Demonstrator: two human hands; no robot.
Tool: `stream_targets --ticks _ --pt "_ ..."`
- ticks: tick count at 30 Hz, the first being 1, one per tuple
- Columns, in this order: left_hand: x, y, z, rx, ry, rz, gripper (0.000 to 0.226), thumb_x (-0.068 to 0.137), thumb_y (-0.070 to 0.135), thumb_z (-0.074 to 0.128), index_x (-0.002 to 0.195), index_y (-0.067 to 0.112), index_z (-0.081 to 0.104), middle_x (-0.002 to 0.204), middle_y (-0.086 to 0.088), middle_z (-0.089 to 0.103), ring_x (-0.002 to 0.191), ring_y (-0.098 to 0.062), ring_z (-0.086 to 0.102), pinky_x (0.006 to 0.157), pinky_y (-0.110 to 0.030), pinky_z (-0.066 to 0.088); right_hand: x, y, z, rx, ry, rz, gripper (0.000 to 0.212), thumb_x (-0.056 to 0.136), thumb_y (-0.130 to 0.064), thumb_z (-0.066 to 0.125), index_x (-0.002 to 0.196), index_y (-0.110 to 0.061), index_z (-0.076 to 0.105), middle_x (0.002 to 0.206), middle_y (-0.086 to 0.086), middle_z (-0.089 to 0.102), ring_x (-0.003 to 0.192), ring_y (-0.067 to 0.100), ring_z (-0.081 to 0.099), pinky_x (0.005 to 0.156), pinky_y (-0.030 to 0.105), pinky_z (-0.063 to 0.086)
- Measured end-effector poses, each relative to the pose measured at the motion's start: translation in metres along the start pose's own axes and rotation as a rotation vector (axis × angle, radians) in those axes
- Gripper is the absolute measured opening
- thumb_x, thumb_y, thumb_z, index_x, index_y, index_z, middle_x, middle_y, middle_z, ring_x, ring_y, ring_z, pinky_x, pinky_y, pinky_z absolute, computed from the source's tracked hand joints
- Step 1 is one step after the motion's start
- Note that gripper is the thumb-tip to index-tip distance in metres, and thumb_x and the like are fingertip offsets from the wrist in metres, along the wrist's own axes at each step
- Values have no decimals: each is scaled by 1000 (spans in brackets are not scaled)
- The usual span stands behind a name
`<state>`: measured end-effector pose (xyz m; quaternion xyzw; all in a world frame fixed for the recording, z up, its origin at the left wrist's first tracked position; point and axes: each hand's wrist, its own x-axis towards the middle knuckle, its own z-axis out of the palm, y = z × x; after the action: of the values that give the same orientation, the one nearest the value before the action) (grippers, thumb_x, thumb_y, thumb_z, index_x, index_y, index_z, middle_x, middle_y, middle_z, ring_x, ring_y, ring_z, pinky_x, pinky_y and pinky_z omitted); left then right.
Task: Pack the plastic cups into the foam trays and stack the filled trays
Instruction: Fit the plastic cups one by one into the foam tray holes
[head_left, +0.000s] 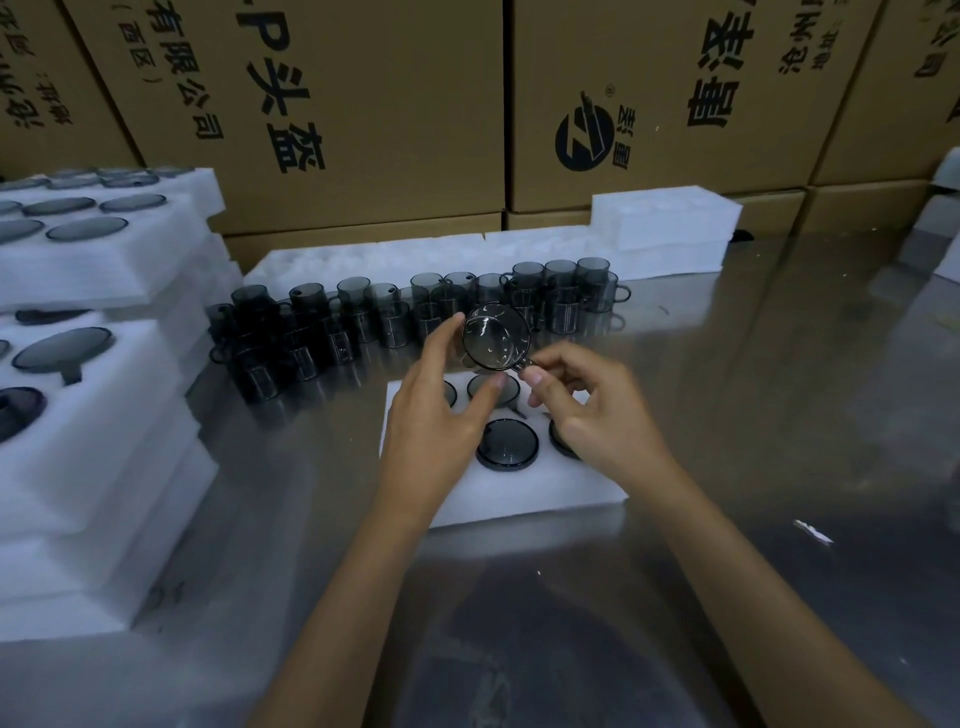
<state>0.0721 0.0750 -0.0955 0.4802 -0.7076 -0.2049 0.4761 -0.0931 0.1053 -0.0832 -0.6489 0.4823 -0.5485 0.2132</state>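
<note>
In the middle of the frame both hands hold one plastic cup (496, 336) over the foam tray (524, 491), the left hand (441, 410) around its rim and the right hand (582, 400) pinching its handle, so a loose pinch could drop it.

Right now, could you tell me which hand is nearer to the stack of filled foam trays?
Left. The left hand is on the side toward the stack of filled foam trays; the right hand is farther away, pinching the cup handle.
</note>
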Motion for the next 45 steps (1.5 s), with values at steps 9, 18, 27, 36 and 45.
stream_targets --ticks 9,18,27,36,45 --pt "1 8 1 54 -66 37 69 88 44 67 146 49 29 136 18 57 111 -29 59 88 -37 50 -8 7 0 -19 69 -4 10 94 -11 66 86 -17 68 64 -11 63 67 11 59 61 12 42" --pt "41 34 35 -19 -181 24 57 77 39 81 125 39 51 107 31 64 105 17 55 77 1 39 0 25 -27 -54 212 55 9 93 -22 66 86 -20 71 70 -2 65 72 19 62 65 27 49" --pt "54 6 43 -90 -404 -192 48 72 36 87 112 35 60 115 15 69 115 -6 63 95 -30 51 6 49 -44 65 126 317 27 88 -16 73 69 -34 73 91 6 69 74 6 57 67 6 41" --pt "53 10 47 44 -485 -135 51 76 47 81 118 38 53 126 17 63 123 -4 57 112 -49 38 4 50 -50 140 110 415 27 88 -24 74 80 1 71 95 19 65 80 14 57 75 20 41" --pt "50 12 46 0 -437 -179 57 67 42 89 114 31 60 118 17 68 116 -2 61 101 -31 49 2 49 -51 187 87 424 31 88 -24 75 80 5 68 101 21 69 101 31 63 94 36 48"
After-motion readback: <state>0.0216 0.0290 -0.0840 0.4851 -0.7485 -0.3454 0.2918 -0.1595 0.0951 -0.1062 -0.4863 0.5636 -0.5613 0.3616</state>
